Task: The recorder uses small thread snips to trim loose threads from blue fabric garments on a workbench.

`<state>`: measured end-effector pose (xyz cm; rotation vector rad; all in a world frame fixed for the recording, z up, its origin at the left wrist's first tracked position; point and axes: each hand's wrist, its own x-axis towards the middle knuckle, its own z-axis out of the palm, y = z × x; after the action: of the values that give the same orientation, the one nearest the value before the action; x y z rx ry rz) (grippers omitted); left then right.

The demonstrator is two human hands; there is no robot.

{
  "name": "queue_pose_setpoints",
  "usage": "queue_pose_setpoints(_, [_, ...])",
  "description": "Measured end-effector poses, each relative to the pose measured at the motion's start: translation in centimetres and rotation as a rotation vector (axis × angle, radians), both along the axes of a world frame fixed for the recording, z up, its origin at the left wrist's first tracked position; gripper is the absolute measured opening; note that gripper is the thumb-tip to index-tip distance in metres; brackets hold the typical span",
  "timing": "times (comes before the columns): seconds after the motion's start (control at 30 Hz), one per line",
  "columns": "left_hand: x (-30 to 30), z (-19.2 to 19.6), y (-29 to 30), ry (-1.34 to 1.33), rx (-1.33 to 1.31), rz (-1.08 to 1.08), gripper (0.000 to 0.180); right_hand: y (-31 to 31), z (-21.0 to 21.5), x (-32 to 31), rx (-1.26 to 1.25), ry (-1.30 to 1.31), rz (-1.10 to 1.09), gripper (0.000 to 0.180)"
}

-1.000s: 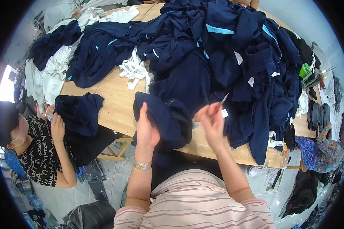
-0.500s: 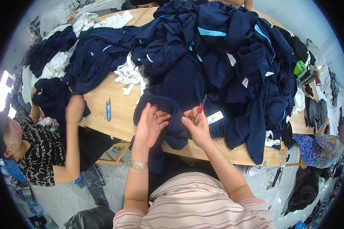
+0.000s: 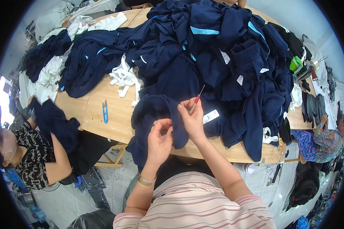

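- pinching a fold of a navy garment (image 3: 156, 114) with the left hand (image 3: 159, 139); fingers are curling closed on the dark cloth, thumb and forefinger meeting at the fabric edge.
- right hand (image 3: 193, 120) is gripping a thin red-handled tool (image 3: 197, 100) between thumb and forefinger, the metal tip pointing up and away; the other fingers are pressing on the same fold of cloth.
- both hands are working close together, nearly touching, at the near edge of the wooden table (image 3: 114, 118).
- navy garment is lying at the table's near edge, draping partly over it toward the person's striped shirt (image 3: 202, 206).
- a white label (image 3: 211, 116) is showing on the fabric just right of the right hand.
- a gold-coloured bracelet (image 3: 146, 179) is sitting on the left wrist.
- a large heap of navy clothes (image 3: 218, 53) with light blue trim is covering most of the table beyond the hands.
- blue thread snips (image 3: 105, 111) are lying on bare wood, well left of the hands.
- white fabric strips (image 3: 124, 78) are lying between the snips and the heap.
- a co-worker in a black patterned top (image 3: 32, 160) is sitting at far left, holding up another navy piece (image 3: 53, 122).
- a green tape roll (image 3: 295, 63) is sitting at the table's right end.
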<state>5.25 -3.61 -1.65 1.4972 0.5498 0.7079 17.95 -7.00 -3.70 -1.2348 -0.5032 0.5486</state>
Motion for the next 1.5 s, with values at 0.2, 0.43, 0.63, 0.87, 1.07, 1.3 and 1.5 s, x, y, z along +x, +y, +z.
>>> queue_pose_setpoints(0.2, [0.7, -0.4, -2.3, 0.183, 0.013, 0.035, 0.041, 0.6, 0.0, 0.1, 0.042, -0.082, -0.056, 0.021])
queue_pose_setpoints(0.43, [0.2, -1.0, 0.1, 0.007, -0.018, 0.082, 0.038, -2.0, 0.8, -0.9, 0.033, -0.257, 0.055, 0.022])
queue_pose_setpoints(0.63, [-1.7, 0.5, 2.4, -0.23, -0.44, -0.069, 0.041, -4.2, -0.4, 0.1, 0.028, -0.098, 0.238, 0.032])
queue_pose_setpoints(0.87, [-3.7, -1.1, 6.6, -0.357, -0.667, -0.094, 0.063, -9.0, -3.5, 1.8, -0.625, -0.743, 0.134, 0.029])
queue_pose_setpoints(1.07, [-3.7, -1.1, 7.1, -0.351, -0.634, -0.07, 0.073, -11.4, -5.3, 1.1, -0.978, -1.102, 0.202, 0.023])
queue_pose_setpoints(1.3, [-3.2, -1.4, 5.9, -0.167, -0.478, -0.16, 0.075, -4.1, 3.3, -0.6, -0.201, -0.825, 0.102, 0.032])
queue_pose_setpoints(1.5, [-2.6, -0.4, 6.2, -0.152, -0.472, 0.119, 0.066, -2.6, 4.1, -5.4, 0.013, -0.964, 0.383, 0.022])
